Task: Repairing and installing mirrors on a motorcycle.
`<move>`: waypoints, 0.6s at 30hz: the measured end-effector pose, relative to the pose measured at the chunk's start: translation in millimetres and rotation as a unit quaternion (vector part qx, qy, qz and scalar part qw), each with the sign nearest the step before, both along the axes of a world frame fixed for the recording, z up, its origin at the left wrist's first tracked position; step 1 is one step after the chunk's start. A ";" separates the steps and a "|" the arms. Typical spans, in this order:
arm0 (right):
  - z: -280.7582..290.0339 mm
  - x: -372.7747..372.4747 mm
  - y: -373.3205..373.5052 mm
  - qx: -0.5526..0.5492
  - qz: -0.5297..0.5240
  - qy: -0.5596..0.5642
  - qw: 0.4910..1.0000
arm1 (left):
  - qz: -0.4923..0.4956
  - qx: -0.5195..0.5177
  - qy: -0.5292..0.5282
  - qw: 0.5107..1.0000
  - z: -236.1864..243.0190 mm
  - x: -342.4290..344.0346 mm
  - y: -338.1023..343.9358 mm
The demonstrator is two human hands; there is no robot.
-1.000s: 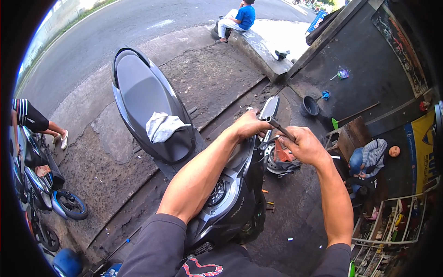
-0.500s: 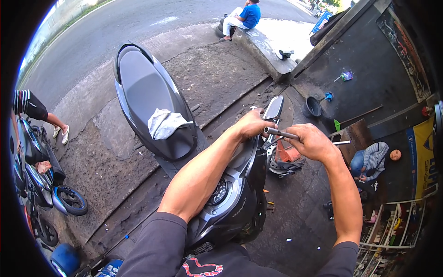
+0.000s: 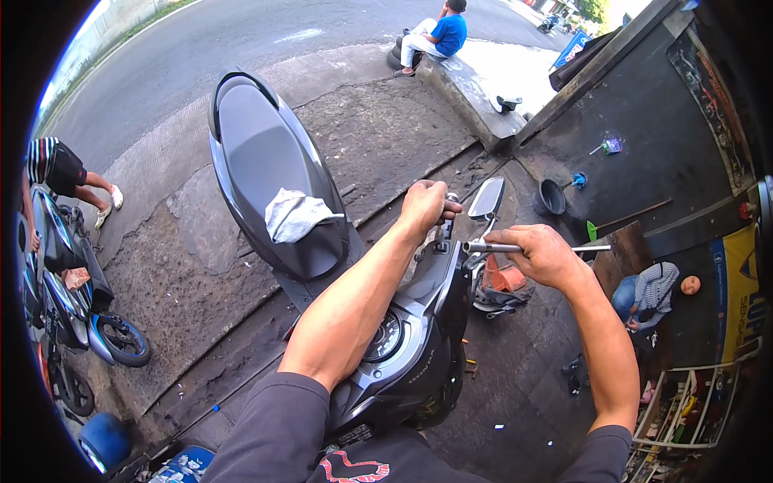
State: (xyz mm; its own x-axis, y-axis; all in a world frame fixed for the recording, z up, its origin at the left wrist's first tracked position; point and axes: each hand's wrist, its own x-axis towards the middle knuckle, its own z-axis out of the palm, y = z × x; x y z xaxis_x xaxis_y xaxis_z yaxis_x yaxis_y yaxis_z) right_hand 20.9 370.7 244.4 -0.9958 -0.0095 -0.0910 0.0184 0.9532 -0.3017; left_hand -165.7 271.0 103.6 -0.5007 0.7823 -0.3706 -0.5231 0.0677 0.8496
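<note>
In front of me stands a black and silver scooter [image 3: 435, 354], its round dial partly behind my left forearm. My left hand [image 3: 423, 208] is closed at the handlebar end, beside the mirror [image 3: 487, 199]; its curled fingers hide what they grip. My right hand [image 3: 543, 251] is wrapped round a long metal socket wrench [image 3: 493, 247], held almost level. The wrench's hollow end points left, close to the handlebar, and its thin pale rod sticks out right of the hand. A crumpled pale cloth [image 3: 298, 216] lies on the scooter's black seat [image 3: 266, 153].
An orange and black part [image 3: 503, 278] sits right of the handlebar. Beyond are a black basin [image 3: 551, 197] and a wooden bench [image 3: 632, 245] with a seated person. Another scooter [image 3: 76, 298] and a standing person are at left. A metal rack [image 3: 692, 402] stands at lower right.
My left hand has moved up and away from the wrench's end, toward the handlebar tip. The wrench has levelled and dropped slightly in my right hand.
</note>
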 end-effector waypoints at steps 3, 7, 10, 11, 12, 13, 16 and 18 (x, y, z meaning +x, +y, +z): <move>6.5 -7.0 -6.0 -0.072 -0.057 0.008 0.996 | 0.052 -0.010 -0.003 0.999 -3.7 -6.5 -7.3; 18.0 7.3 18.7 -0.107 -0.174 0.103 0.973 | 0.032 -0.035 0.072 0.996 -3.5 -0.1 -4.0; 18.3 20.8 42.6 0.095 -0.172 0.045 0.980 | -0.068 -0.127 0.208 0.967 8.9 26.2 5.6; 10.7 20.9 47.6 0.095 -0.171 0.048 0.979 | -0.039 -0.141 0.226 0.963 8.7 29.2 8.7; 1.7 20.7 52.7 0.135 -0.143 0.058 0.979 | -0.006 -0.177 0.307 0.935 7.6 31.1 8.5; -3.7 24.8 59.4 0.175 -0.120 0.064 0.975 | 0.023 -0.209 0.384 0.899 22.9 36.4 5.2; -12.6 20.2 64.1 0.202 -0.125 0.056 0.970 | 0.130 -0.110 0.438 0.883 50.2 41.2 -14.5; -17.1 16.4 67.6 0.222 -0.125 0.046 0.966 | 0.021 -0.049 0.450 0.891 64.3 40.4 -22.0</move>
